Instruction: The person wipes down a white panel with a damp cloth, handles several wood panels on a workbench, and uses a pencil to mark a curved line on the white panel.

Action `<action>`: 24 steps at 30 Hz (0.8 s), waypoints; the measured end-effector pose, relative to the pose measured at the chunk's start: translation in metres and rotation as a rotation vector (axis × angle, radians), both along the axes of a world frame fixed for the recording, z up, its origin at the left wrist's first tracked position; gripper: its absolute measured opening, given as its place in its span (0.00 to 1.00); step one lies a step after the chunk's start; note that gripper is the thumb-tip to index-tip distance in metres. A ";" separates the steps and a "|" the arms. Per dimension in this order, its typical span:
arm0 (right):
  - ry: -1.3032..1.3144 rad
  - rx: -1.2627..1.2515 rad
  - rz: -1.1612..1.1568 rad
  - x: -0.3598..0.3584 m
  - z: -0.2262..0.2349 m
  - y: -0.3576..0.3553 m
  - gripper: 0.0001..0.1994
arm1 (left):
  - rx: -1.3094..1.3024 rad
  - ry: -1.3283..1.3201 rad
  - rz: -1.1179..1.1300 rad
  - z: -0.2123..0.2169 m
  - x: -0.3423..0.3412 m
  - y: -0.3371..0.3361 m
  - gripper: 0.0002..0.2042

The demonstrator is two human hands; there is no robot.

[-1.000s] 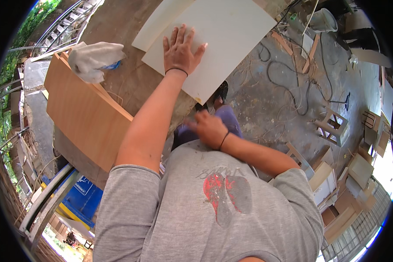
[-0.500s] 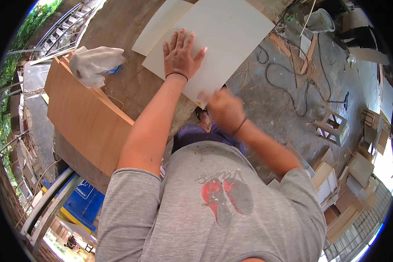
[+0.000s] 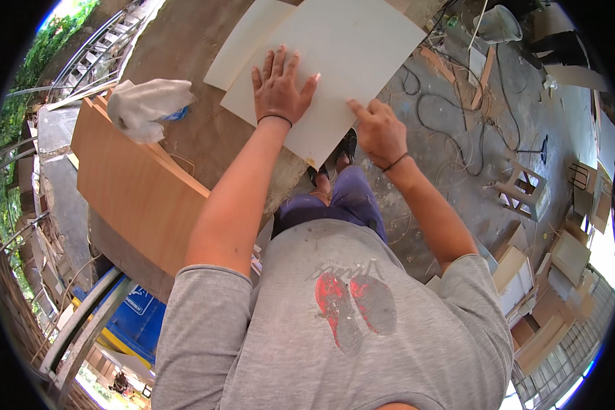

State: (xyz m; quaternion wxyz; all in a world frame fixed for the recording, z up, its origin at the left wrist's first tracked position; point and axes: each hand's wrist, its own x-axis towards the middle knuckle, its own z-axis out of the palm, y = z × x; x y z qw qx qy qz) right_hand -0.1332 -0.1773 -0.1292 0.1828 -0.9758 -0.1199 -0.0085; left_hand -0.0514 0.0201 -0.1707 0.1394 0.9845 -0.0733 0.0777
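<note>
A large white board lies in front of me on a brown work surface, one corner pointing toward me. My left hand rests flat on it with the fingers spread. At the board's right edge is my right hand, its fingers curled and a fingertip touching or very close to the edge. Whatever those fingers may hold is too small or hidden to make out. A second white board sits partly beneath the large one, on its left side. Near my corner, the large board shows a small yellowish mark.
Wood-grain panels stand at the left, with a pale cloth draped on top. Cables, a small stool-like frame and a bucket are on the floor at right. Board offcuts pile up at far right.
My right hand has moved from the board's near corner up and right along its edge. The left hand stays flat on the board, which has barely shifted.
</note>
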 end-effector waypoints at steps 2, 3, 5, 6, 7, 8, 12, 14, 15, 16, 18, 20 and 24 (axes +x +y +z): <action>0.006 -0.018 0.067 -0.018 -0.006 0.014 0.20 | -0.008 0.010 0.008 -0.001 -0.004 -0.002 0.31; 0.019 -0.039 0.142 -0.035 -0.009 0.026 0.19 | -0.006 0.013 0.006 -0.002 -0.003 0.000 0.31; 0.066 0.012 0.398 -0.094 -0.021 0.070 0.20 | -0.005 0.010 0.001 -0.002 -0.001 -0.003 0.30; 0.062 0.008 0.391 -0.098 -0.018 0.072 0.20 | -0.008 0.005 -0.006 -0.002 0.001 -0.004 0.30; 0.055 0.101 0.409 -0.101 -0.015 0.074 0.20 | -0.015 0.004 -0.007 -0.003 -0.001 -0.004 0.30; 0.047 0.194 0.437 -0.096 -0.007 0.075 0.20 | -0.022 0.003 0.002 -0.003 -0.001 -0.003 0.30; -0.144 0.127 0.011 0.005 0.001 -0.006 0.18 | 0.022 0.001 0.010 -0.002 -0.003 0.002 0.30; -0.250 0.140 -0.168 0.066 -0.033 -0.076 0.17 | 0.011 0.016 0.011 -0.002 -0.002 0.000 0.30; -0.287 0.094 -0.207 0.091 -0.038 -0.107 0.18 | 0.002 0.006 -0.008 -0.001 -0.001 -0.001 0.30; -0.324 0.048 -0.243 0.109 -0.040 -0.128 0.18 | 0.010 0.012 -0.005 -0.001 0.000 -0.004 0.30; -0.316 -0.043 -0.204 0.123 -0.041 -0.145 0.19 | 0.019 0.027 -0.003 0.000 0.000 -0.008 0.30; -0.224 -0.074 -0.206 0.119 -0.041 -0.132 0.18 | 0.021 0.028 -0.001 0.001 0.000 -0.006 0.30; -0.146 -0.125 0.359 0.029 -0.025 -0.042 0.16 | 0.029 0.036 0.018 -0.002 -0.002 0.000 0.29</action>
